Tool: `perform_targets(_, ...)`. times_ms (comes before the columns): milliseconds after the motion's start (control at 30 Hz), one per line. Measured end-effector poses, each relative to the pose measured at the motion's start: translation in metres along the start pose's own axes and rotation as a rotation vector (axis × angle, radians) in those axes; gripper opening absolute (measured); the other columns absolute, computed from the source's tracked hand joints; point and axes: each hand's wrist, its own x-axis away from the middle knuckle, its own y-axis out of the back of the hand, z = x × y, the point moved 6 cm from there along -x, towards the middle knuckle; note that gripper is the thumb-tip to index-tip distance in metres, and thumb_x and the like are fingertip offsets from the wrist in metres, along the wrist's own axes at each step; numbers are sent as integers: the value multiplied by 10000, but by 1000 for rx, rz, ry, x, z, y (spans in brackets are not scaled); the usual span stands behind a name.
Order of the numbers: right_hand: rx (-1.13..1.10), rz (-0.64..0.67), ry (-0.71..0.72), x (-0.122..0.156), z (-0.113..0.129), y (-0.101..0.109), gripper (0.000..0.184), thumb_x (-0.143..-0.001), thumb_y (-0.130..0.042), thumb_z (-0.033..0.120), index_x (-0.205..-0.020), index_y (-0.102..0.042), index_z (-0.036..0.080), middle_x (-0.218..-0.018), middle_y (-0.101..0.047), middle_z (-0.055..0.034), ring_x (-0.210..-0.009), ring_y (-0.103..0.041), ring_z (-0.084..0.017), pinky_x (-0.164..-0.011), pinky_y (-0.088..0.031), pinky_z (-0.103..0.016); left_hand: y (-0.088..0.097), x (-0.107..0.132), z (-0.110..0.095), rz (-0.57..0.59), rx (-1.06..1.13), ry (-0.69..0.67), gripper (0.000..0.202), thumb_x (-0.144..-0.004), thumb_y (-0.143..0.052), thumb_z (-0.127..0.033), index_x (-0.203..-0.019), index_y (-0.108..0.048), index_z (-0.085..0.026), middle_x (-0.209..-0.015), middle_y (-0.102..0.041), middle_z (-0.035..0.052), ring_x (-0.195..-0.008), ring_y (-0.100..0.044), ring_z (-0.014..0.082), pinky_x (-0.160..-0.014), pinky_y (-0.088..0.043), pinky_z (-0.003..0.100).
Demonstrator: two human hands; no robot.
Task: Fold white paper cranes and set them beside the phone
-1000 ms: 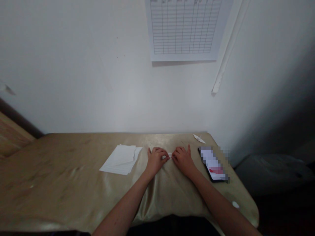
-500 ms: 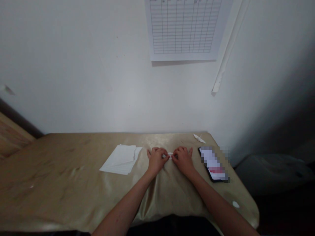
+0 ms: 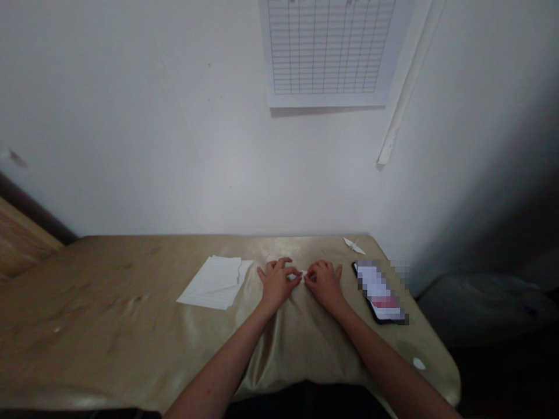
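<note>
A small piece of white folded paper (image 3: pixel 304 273) lies between my hands, low over the table, mostly covered by the fingers. My left hand (image 3: pixel 278 280) pinches its left side between thumb and index finger, with the other fingers raised. At its right side my right hand (image 3: pixel 323 282) pinches too, its fingers curled together. The fingertips of both hands are close to each other. The paper's exact shape cannot be made out.
Left of my hands lies a stack of white paper sheets (image 3: pixel 213 285). A phone (image 3: pixel 378 291) rests at the right, with a white paper crane (image 3: pixel 354 246) behind it. A white scrap (image 3: pixel 418 364) is near the right edge of the cloth-covered table (image 3: pixel 109 314). A printed chart (image 3: pixel 323 52) hangs on the wall.
My left hand's outer fingers have lifted and spread a little, while its thumb and index finger stay pinched. Less of the white paper shows between the hands. My right hand is almost still.
</note>
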Motion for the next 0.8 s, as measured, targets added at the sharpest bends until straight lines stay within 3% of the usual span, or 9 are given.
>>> perform_targets(333, 74, -9, 52, -1, -4, -5, 167, -959, -570, 371, -961, -689, 255, -1111, -670, -81, -1192, -507, -306, -1117, -143, -744, -3, 0, 1, 6, -10, -2, 129, -847, -734, -402, -968, -779, -402, -1468, -555, -22, -1363, -396, 378, -1093, -42, 841)
perform_targets(800, 58, 6, 19, -4, -5, -2, 218, -963, -588, 405, -906, -741, 260, -1078, -686, -82, -1165, -529, -295, -1116, -173, -719, -3, 0, 0, 43, -24, -12, 139, -880, -683, -455, -976, -761, -391, -1524, -523, -35, -1425, -324, 399, -1067, -29, 867)
